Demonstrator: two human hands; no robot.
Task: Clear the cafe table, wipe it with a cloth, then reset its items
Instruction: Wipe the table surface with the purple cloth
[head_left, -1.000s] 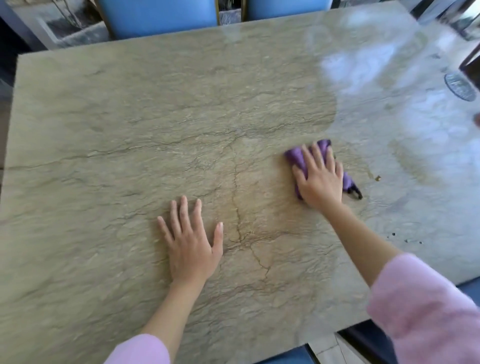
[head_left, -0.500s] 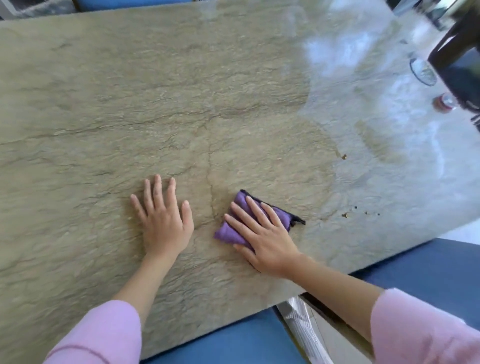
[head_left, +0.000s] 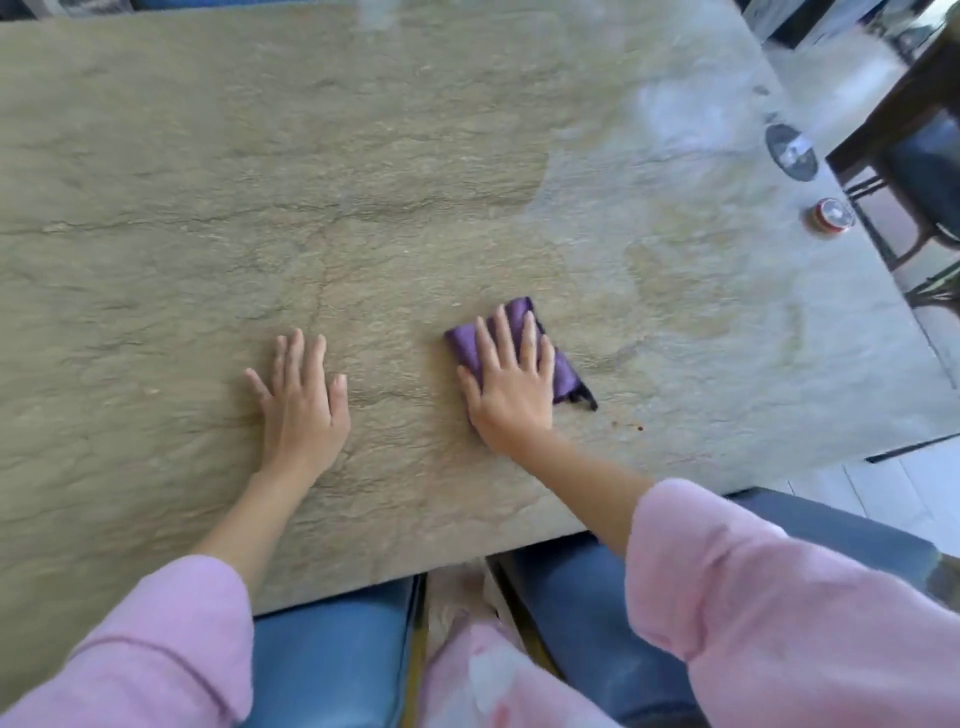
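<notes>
From my seat at the feed, the one purple cloth (head_left: 511, 351) lies folded flat on the tabletop (head_left: 363, 182), near its front edge and a little right of the middle, and my right hand (head_left: 511, 387) lies on top of it with the fingers straight and spread, pressing down, not gripping. I judge that flat palm is there to drive the cloth across the stone, since an even press wipes better than a pinch. My left hand (head_left: 304, 402) rests open and flat on the bare stone just to the left, holding nothing; I read it as a brace to steady my lean over the table. Just right of the cloth I count a few small brown crumbs (head_left: 639, 427) not yet swept. Farther out, near the right edge, two items are on the stone: a small red-rimmed round thing (head_left: 830, 214) and a dark round disc (head_left: 790, 150) beyond it; I cannot tell what either is. So the wiping looks under way with that corner not cleared. Below the front edge I count two blue seats (head_left: 332, 665).
</notes>
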